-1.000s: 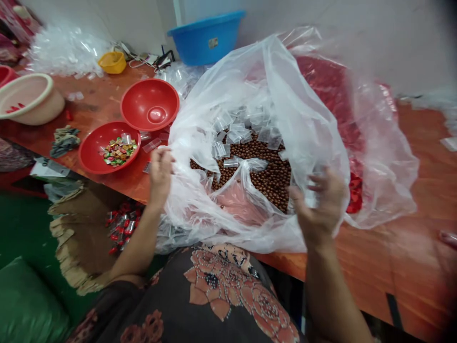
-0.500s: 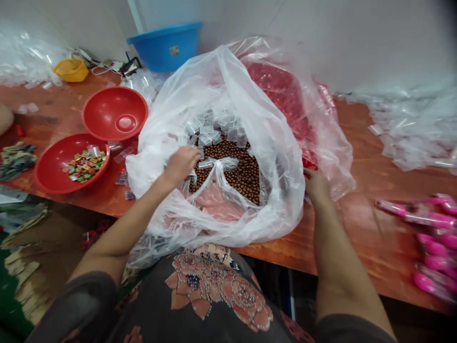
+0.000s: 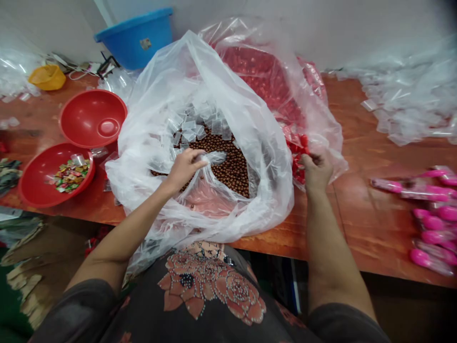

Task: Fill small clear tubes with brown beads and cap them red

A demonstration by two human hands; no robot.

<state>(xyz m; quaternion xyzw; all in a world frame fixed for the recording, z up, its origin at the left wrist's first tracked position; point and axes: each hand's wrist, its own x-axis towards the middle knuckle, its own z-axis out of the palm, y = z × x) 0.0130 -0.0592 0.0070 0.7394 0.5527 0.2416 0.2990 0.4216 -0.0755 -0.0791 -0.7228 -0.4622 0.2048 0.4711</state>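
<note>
A large white translucent plastic bag (image 3: 266, 190) stands with its mouth spread, holding small brown balls (image 3: 232, 166) and clear plastic pieces like short tubes (image 3: 189, 131). My left hand (image 3: 185, 167) is over the balls, thumb and fingers brought together beside a gathered fold of clear plastic (image 3: 216, 157). What they pinch is not distinct. At the side of a clear bag full of red pieces (image 3: 250, 66), my right hand (image 3: 317, 169) has its fingers curled next to loose red pieces (image 3: 298, 147). Its fingertips are partly hidden, and any object between them is unclear.
Two red bowls (image 3: 93, 112) are on the left, the nearer one holding colourful wrapped sweets (image 3: 73, 174). Behind them are a blue basin (image 3: 137, 45) and a yellow bowl (image 3: 47, 77). Pink-ended tubes (image 3: 433, 221) and a heap of clear plastic pieces (image 3: 410, 105) lie right.
My left hand has shifted from the clear pieces toward the gathered plastic fold. My right hand has come back from the red pieces, which now show more at the bag's side. The view has turned slightly right.
</note>
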